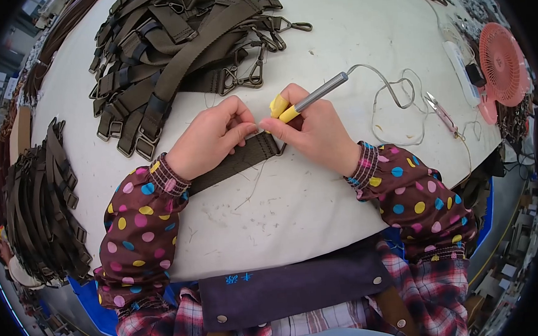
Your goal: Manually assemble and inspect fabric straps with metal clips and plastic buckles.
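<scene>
The right hand [316,131] grips a pen-like metal tool [314,96] with a yellow collar, its tip lowered to the end of an olive webbing strap [238,160] that the left hand [215,137] pinches flat on the near middle of the white table [335,41]. A grey cord [394,92] runs right from the tool past small snips [441,113] toward a pink round fan [502,64], with a white oblong block [460,70] beside it. At far left lies a heap of finished straps [175,50] with metal clips; a second stack [43,200] sits at the left edge.
</scene>
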The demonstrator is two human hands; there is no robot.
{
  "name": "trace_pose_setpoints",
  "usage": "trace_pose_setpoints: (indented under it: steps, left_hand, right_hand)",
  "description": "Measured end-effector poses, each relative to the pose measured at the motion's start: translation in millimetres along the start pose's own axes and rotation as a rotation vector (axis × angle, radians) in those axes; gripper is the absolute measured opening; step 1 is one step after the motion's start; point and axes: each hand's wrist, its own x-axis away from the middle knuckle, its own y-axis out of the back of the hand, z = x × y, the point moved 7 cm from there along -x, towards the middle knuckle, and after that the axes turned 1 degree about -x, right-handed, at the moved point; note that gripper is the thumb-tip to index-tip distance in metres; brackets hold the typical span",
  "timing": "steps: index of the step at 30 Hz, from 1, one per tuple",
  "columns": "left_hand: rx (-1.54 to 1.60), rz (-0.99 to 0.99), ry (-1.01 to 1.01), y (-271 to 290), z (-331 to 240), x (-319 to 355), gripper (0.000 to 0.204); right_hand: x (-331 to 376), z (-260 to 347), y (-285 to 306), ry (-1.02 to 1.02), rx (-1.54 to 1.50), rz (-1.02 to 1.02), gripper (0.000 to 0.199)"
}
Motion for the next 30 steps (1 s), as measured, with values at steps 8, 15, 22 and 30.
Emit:
trace_pose_setpoints:
  steps: [8,15,22,30]
  left_hand:
    - [0.022,0.000,-0.009,-1.4,3.2,-1.6,0.015]
    - [0.016,0.012,-0.030,-1.4,2.5,-1.9,0.015]
    - [0.061,0.028,-0.013,-0.8,3.0,-0.2,0.015]
    - [0.185,0.036,0.062,0.7,9.1,0.9,0.012]
  right_hand:
    - [0.7,-0.8,0.6,0.002,0.013,-0.003,0.030]
    - [0.8,2.4,-0.2,0.046,0.049,-0.004,0.025]
    - [0.7,0.3,0.2,-0.002,0.038,-0.008,0.030]
    - [0.9,-0.6,-3.9,0.014,-0.025,0.037,0.025]
